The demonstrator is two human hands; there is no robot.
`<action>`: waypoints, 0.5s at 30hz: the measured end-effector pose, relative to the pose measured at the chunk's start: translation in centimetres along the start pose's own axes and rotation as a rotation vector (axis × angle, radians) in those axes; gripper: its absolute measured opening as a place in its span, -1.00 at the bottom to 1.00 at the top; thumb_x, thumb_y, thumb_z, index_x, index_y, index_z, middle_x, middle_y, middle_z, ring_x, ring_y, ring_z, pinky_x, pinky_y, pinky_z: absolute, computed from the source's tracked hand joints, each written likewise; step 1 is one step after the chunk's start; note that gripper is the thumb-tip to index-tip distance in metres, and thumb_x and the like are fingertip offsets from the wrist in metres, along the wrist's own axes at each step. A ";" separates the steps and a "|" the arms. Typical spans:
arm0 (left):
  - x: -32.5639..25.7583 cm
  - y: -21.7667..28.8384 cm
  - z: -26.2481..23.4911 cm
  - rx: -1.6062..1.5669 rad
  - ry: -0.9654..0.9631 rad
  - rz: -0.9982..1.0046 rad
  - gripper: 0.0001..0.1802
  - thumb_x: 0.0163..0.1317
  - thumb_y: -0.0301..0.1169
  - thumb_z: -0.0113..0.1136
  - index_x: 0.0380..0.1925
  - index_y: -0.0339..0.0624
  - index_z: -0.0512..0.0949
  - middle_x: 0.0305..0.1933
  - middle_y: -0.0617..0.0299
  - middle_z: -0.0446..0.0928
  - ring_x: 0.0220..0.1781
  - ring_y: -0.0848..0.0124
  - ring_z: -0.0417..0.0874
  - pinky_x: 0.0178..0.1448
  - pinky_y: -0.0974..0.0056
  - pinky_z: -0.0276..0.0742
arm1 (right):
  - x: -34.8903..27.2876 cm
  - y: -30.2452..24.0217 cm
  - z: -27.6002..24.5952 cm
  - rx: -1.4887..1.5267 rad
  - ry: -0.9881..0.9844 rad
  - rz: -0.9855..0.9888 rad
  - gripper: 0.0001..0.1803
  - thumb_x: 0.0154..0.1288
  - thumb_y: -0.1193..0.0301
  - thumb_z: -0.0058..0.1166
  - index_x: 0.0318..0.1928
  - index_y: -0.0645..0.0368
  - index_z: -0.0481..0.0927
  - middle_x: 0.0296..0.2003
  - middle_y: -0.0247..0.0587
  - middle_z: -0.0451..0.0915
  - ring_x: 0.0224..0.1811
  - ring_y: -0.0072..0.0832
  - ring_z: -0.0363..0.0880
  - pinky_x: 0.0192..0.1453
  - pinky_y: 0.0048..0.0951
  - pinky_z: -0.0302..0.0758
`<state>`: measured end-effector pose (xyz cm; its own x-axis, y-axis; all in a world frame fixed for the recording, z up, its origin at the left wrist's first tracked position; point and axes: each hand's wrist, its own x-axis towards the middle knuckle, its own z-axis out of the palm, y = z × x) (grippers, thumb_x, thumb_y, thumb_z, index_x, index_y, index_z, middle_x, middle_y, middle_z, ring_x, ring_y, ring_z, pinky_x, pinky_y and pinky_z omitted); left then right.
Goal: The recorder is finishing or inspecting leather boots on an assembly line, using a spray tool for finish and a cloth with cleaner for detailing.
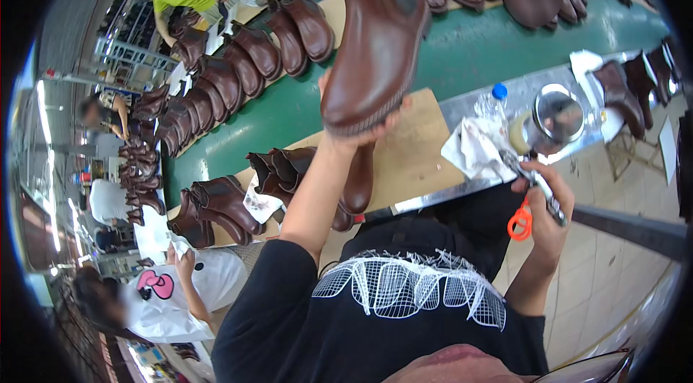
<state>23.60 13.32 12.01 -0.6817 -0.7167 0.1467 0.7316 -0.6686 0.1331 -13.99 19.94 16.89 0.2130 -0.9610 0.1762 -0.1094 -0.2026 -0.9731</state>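
A brown leather ankle boot (375, 44) is raised in front of me, its toe toward me and its dark elastic side panel facing right. My left hand (354, 142) is closed round its sole from below, fingertips showing at the right edge. At the right, my right hand (552, 199) grips a slim silver and black tool (538, 184) whose exact kind I cannot make out. Orange finger loops (520, 223), like scissor handles, hang beneath that hand. A stained white cloth (476, 148) lies just beyond the tool's tip.
A green conveyor (462, 80) carries rows of brown boots (256, 51). Beside the cloth stand a blue-capped bottle (498, 94) and a round container (557, 117). Brown board (419, 137) covers the near bench. A co-worker in white (173, 296) sits at left; others work farther off.
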 end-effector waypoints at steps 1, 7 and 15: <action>1.6 2.7 0.1 0.011 -0.015 0.060 0.04 0.11 0.29 0.09 0.37 -0.32 0.18 0.24 -0.48 0.21 0.01 -0.27 0.51 -0.10 -0.16 0.67 | -0.1 -0.3 -0.2 0.006 0.003 0.052 -0.71 0.29 0.54 0.06 0.00 0.28 0.63 -0.37 -0.34 0.60 -0.36 -0.72 0.44 -0.29 -0.66 0.32; 6.7 15.7 -3.0 -0.007 0.185 0.279 0.00 0.07 0.26 0.04 0.32 -0.34 0.27 0.25 -0.37 0.28 0.04 -0.15 0.53 0.00 -0.04 0.72 | 0.5 0.4 0.3 0.002 -0.030 0.166 -0.70 0.27 0.45 0.12 -0.01 0.28 0.63 -0.38 -0.30 0.61 -0.36 -0.67 0.50 -0.28 -0.62 0.38; 7.0 26.0 -17.0 0.490 0.737 0.386 -0.09 0.20 0.26 -0.03 0.36 -0.18 0.28 0.29 -0.14 0.42 0.27 0.01 0.52 0.12 -0.02 0.64 | 3.2 1.2 1.8 -0.018 -0.062 0.285 -0.69 0.26 0.55 -0.03 -0.01 0.32 0.61 -0.40 -0.27 0.64 -0.39 -0.68 0.51 -0.27 -0.62 0.40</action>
<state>37.76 -12.44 -0.13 -0.1026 -0.9259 -0.3635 0.7118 -0.3236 0.6234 -11.69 16.94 15.99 0.2303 -0.9664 -0.1143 -0.1902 0.0705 -0.9792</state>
